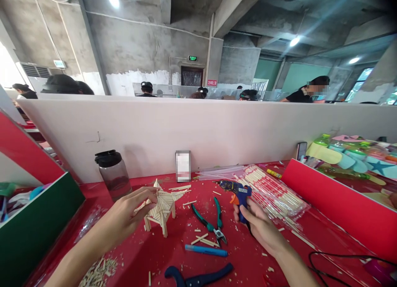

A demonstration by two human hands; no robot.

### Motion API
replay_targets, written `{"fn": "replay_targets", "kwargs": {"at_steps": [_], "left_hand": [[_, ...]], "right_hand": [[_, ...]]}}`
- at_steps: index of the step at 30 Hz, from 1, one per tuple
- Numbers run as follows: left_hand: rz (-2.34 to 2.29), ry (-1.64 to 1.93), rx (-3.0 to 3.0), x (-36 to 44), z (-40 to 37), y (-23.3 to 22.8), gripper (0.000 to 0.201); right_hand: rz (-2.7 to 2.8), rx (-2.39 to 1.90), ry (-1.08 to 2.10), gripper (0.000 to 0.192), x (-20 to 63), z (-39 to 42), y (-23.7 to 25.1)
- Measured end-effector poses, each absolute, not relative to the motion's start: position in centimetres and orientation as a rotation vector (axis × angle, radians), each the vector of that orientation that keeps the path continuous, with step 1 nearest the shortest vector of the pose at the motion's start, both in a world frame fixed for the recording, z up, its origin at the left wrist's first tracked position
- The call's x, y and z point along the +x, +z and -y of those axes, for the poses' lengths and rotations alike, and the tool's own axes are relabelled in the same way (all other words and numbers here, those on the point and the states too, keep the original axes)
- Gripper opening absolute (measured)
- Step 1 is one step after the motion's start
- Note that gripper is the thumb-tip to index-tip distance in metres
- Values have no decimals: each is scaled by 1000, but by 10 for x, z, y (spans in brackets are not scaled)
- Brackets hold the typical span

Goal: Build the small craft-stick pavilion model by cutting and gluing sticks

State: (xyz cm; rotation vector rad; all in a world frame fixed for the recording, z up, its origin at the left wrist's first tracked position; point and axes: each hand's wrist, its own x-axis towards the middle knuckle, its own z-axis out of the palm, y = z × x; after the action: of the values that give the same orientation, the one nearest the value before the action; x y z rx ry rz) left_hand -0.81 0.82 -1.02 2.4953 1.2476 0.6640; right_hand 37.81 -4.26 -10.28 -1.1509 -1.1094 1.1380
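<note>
A small pavilion-like model built of thin wooden sticks (164,206) stands on short legs on the red tabletop. My left hand (132,208) reaches in from the left, its fingers and thumb closed on the model's upper left side; the fingertips partly cover it. In my right hand (256,218) is a blue hot glue gun (243,192) with an orange trigger, its nozzle pointing left, away from the model. Green-handled cutting pliers (214,225) lie open between the hands. Nearer me are a blue pen-like tool (206,250) and dark blue-handled pliers (198,276).
Bagged wooden sticks (273,192) lie at right. A black-lidded bottle (113,171) and a phone (183,166) stand by the white partition (186,125). Stick offcuts (99,272) are piled front left. A black cable (341,258) loops at right. People are beyond the partition.
</note>
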Motion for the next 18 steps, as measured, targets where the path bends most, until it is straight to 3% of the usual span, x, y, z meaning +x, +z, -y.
{"fn": "replay_targets", "kwargs": {"at_steps": [9,18], "left_hand": [[-1212,657,2489,-8,-8,-9,30],[-1179,675,2480,-10,-8,-11,28]], "right_hand": [[1242,-987,1255,38,357,50,-106],[1427,-1255,1068,49,333,58,-107]]}}
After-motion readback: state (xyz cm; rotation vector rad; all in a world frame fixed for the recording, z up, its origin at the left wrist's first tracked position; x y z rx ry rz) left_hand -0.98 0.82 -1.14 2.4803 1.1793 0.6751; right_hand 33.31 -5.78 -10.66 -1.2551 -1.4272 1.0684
